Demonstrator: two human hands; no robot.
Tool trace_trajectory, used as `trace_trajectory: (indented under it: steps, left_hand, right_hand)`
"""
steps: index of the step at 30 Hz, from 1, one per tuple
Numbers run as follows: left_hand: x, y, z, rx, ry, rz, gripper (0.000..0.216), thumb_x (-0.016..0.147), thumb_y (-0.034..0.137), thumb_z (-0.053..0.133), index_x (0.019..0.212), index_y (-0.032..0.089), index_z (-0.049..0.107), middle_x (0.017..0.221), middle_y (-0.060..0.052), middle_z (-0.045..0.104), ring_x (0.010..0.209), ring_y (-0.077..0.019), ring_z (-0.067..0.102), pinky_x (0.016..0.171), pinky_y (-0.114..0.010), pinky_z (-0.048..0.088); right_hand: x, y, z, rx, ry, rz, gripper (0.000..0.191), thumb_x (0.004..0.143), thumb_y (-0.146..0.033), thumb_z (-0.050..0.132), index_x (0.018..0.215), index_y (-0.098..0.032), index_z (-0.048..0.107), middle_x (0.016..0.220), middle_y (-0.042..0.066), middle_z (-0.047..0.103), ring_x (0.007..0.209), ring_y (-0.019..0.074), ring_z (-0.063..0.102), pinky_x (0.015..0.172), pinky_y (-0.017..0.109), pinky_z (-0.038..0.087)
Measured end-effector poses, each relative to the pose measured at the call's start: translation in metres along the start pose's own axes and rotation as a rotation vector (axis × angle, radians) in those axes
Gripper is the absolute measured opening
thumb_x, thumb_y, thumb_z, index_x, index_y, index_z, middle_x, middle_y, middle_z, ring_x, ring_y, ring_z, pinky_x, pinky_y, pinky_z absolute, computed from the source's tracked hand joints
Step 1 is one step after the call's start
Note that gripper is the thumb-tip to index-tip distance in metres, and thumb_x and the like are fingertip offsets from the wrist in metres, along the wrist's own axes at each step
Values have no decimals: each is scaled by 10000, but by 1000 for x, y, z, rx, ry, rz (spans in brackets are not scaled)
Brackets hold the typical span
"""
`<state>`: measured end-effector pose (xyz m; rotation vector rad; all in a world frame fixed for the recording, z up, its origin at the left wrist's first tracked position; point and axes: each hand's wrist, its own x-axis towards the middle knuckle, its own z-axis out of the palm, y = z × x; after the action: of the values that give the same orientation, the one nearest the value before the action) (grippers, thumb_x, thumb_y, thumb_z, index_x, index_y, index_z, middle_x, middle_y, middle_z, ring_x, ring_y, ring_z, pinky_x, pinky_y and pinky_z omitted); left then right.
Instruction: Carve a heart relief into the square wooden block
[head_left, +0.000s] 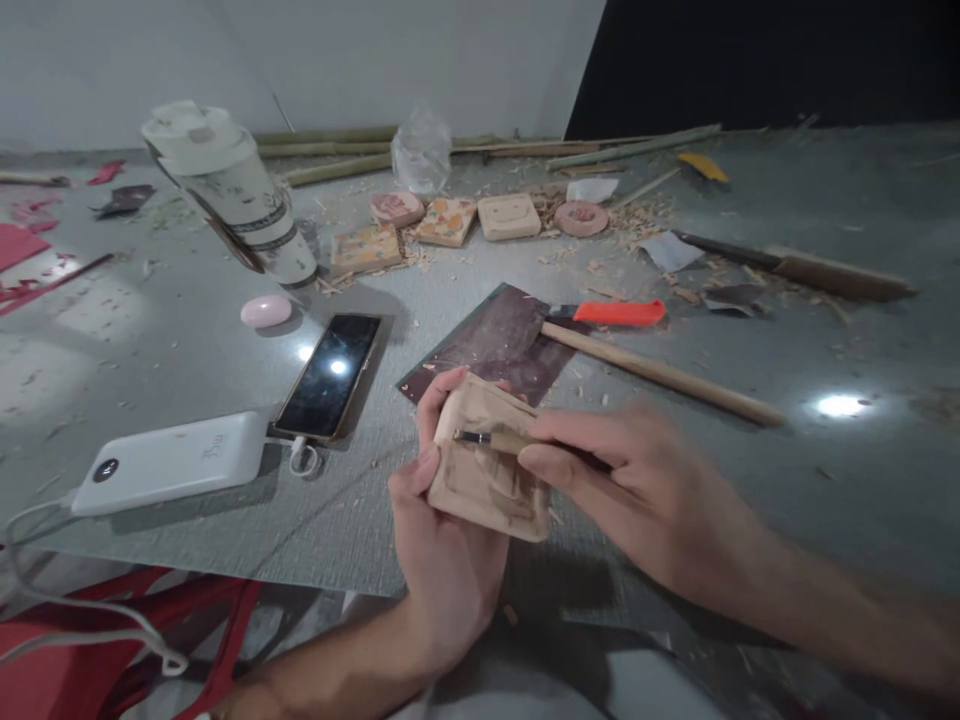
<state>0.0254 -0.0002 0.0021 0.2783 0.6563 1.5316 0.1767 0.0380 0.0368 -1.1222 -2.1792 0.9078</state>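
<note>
A small square wooden block with a carved recess lies tilted in my left hand, whose fingers wrap its left and far edges. My right hand grips a wood-carving chisel by its wooden handle, slightly blurred. The chisel's short metal tip rests on or just over the carved face, near the left side; exact contact I cannot tell. Just beyond the block, a dark sanding sheet or board lies on the table, with a wooden-handled tool and an orange-handled knife across its right side.
Several carved wooden pieces sit among shavings at the back. A white tumbler, a phone, a white power bank and a pink oval case stand left. A brush lies right. A red chair is below the table edge.
</note>
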Motion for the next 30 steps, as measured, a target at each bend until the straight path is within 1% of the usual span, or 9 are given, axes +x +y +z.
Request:
trace_trajectory:
  steps: [2,6,10,13,18,23,25,28,30]
  left_hand:
    - [1,1,0,10,7,-31,371,1008,420,471,1288,301,682,1194,-79,756,1142,-305,741,1110,-513,583]
    - [4,1,2,-9,4,-46,405,973,445,456,1291,281,647,1175,-94,743,1103,-325,750,1096,-542,585]
    - [5,1,4,-35,25,-56,417,985,424,406,1292,269,642,1170,-98,751,1050,-296,753,1083,-520,596]
    - [4,2,3,-42,31,-77,415,998,426,395,1297,277,641,1178,-93,756,1065,-292,759,1079,-503,600]
    - [2,3,0,-26,18,-95,421,1026,430,417,1350,299,652,1215,-75,771,1112,-275,757,1097,-467,593]
    - [0,2,-2,34,17,-48,411,1016,472,513,1365,307,655,1256,-78,761,1243,-307,720,1156,-467,554]
    - [1,2,-1,33,18,-35,420,995,468,532,1373,320,638,1266,-75,752,1259,-317,715,1166,-490,545]
    - [3,2,2,9,55,-39,434,961,450,513,1362,323,622,1249,-70,746,1230,-321,728,1138,-511,555]
    - [4,2,5,1,77,-43,444,944,457,519,1359,330,614,1242,-69,745,1217,-328,731,1121,-519,562]
  right_hand:
    - [3,1,-3,52,-40,52,413,1103,-303,553,703,-220,491,608,-71,458,550,92,401,504,259,278]
    - [6,5,-7,161,-117,143,464,1118,-410,522,695,-223,487,657,-52,459,595,110,437,520,267,320]
    - [6,6,-6,192,-126,139,500,1130,-455,501,688,-227,456,647,-55,433,579,105,416,502,263,314]
    - [2,4,-4,-4,-43,50,437,1127,-354,536,713,-223,491,622,-67,463,551,93,427,506,265,297]
    - [-9,1,4,-424,170,-212,315,1118,-280,564,812,-214,595,596,-73,499,493,96,380,510,303,254]
    - [-13,-1,11,-588,252,-313,350,1140,-260,537,801,-211,609,595,-54,535,487,110,417,517,330,272]
    - [-12,-3,11,-508,229,-261,350,1146,-266,532,806,-214,599,582,-65,522,478,104,415,514,318,284]
    - [-7,-4,8,-201,117,-76,382,1147,-301,538,773,-225,551,571,-84,494,484,86,408,503,272,302]
    - [-1,-4,5,1,34,40,421,1142,-346,535,738,-226,520,607,-73,518,539,92,453,515,254,327]
